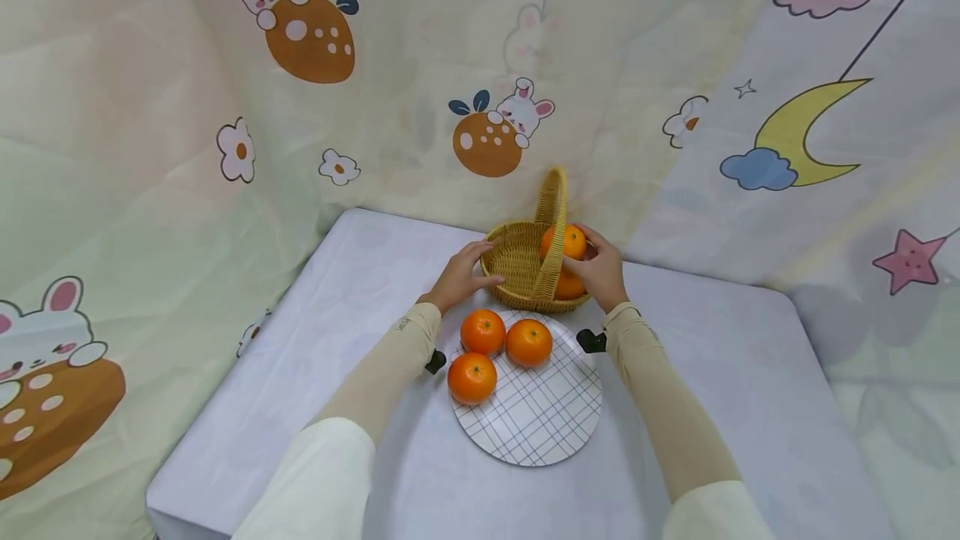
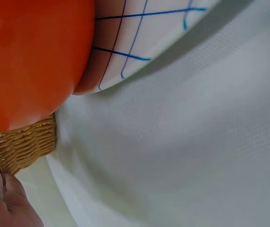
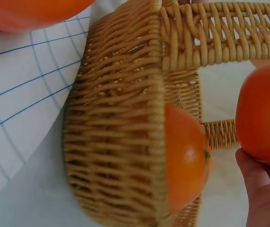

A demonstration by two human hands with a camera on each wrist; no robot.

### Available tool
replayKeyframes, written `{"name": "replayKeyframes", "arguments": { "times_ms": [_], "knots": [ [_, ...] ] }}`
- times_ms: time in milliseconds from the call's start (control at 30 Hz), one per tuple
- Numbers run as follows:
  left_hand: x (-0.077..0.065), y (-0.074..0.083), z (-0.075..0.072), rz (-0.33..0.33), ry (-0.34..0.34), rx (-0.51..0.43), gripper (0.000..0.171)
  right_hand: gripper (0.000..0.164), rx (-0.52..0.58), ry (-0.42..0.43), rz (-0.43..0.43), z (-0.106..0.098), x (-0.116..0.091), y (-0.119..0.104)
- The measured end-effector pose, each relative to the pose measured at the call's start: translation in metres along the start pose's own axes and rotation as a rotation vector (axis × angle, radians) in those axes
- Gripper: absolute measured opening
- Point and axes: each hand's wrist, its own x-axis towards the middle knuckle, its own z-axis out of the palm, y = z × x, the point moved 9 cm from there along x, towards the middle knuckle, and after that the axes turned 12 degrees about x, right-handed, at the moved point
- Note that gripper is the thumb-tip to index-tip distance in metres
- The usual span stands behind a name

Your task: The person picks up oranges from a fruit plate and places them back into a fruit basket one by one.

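A round, glossy orange [image 1: 573,242] sat just above the wicker basket [image 1: 517,261] at the back of the worktop [image 1: 360,290]. The right hand [image 1: 600,273] curled its fingers [image 3: 256,172] around it, while the left hand [image 1: 459,276] rested loosely extended fingers against the basket's rim.

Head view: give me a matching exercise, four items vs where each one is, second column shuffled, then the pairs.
Column one:
1. left hand
2. right hand
3. wicker basket
4. checked plate

Column two:
A. nearest the person, carrying three oranges
B. holding an orange at the basket's right side
C. resting on the basket's left rim
D. behind the plate, handle upright, one orange lying inside

Pairs: 1-C, 2-B, 3-D, 4-A
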Motion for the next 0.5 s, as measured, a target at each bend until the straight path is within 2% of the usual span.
{"name": "replayKeyframes", "arguments": {
  "times_ms": [133,300,500],
  "knots": [
    [0.001,-0.003,0.002,-0.001,0.000,0.000,0.077,0.078,-0.013,-0.023,-0.027,0.014,0.007,-0.006],
    [0.001,-0.004,0.001,0.008,0.013,0.011,0.075,0.087,0.009,-0.044,-0.016,0.026,0.016,-0.008],
    [-0.001,0.002,-0.001,0.018,0.000,0.040,0.074,0.084,0.039,-0.075,-0.016,0.035,0.017,-0.018]
  ]
}}
